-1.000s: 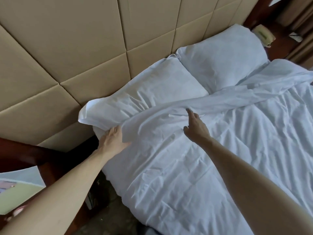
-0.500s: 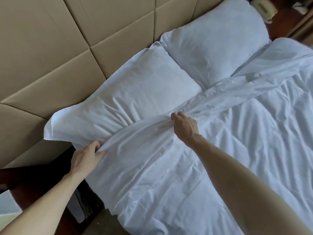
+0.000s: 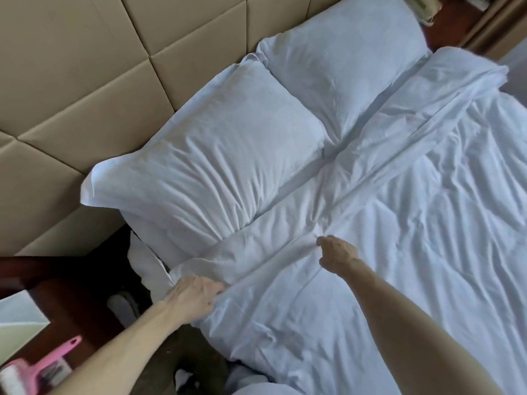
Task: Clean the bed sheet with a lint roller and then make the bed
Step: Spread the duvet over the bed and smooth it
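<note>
Both the left hand (image 3: 196,295) and right hand (image 3: 338,253) clamp the duvet fold (image 3: 271,252) just below the near pillow (image 3: 216,166), likely to square it. The lint roller (image 3: 20,374) sits aside, well left of that pillow, so cleaning seems done.

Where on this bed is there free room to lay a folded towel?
Free: the wide duvet stretch right of the right hand, and a narrower patch between the forearms. Crowded: the head end, filled by the near pillow and far pillow; the left hand and right hand grip the duvet fold.
</note>
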Available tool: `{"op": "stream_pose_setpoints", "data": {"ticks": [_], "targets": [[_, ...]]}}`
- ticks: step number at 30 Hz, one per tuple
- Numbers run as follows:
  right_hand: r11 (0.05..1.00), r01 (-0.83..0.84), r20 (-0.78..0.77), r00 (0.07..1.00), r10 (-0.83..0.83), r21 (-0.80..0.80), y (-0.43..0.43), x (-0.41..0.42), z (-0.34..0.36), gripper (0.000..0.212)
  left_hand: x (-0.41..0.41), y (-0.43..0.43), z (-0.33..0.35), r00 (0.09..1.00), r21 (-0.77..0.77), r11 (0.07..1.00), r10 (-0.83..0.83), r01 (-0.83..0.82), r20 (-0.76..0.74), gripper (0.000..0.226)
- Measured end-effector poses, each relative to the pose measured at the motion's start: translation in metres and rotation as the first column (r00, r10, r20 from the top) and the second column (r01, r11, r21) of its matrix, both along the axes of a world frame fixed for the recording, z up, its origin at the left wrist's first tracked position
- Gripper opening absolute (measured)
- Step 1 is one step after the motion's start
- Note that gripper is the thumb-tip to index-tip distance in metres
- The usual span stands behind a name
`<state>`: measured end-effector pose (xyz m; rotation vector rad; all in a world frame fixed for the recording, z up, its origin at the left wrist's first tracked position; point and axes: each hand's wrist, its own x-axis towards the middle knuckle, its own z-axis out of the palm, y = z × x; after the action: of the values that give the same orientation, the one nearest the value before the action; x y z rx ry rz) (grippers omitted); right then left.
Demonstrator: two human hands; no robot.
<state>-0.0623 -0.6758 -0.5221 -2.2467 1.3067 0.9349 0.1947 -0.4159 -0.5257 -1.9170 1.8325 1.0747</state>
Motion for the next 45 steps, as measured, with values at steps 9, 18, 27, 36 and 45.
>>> {"op": "stream_pose_setpoints", "data": {"ticks": [9,18,27,36,45], "targets": [[0.975,-0.212,0.254,0.942,0.221,-0.063,0.079,0.045,-0.005,0.048,-0.008,0.056,-0.033,0.949,0.014,0.949,0.314,-0.314,-0.008,0.046],[0.881,-0.464,0.367,0.807,0.463,-0.093,0.186,0.105,-0.056,0.057,0.046,0.107,-0.088,0.961,-0.486,0.873,0.16,-0.031,0.226,0.038],[0.87,-0.399,0.498,0.714,0.493,-0.289,0.193,0.074,-0.057,0.014,0.095,0.111,-0.098,0.964,-0.1,0.994,-0.003,0.031,0.267,0.042],[0.851,-0.52,0.113,0.844,0.525,-0.071,0.197,0.034,-0.034,0.021,0.002,0.186,-0.105,0.996,0.468,0.883,0.059,-0.023,-0.064,0.04],[0.939,-0.338,0.091,0.939,0.332,0.065,0.226,0.03,-0.003,0.04,0.036,0.189,-0.073,0.888,0.284,0.856,0.458,-0.431,-0.034,0.039]]}}
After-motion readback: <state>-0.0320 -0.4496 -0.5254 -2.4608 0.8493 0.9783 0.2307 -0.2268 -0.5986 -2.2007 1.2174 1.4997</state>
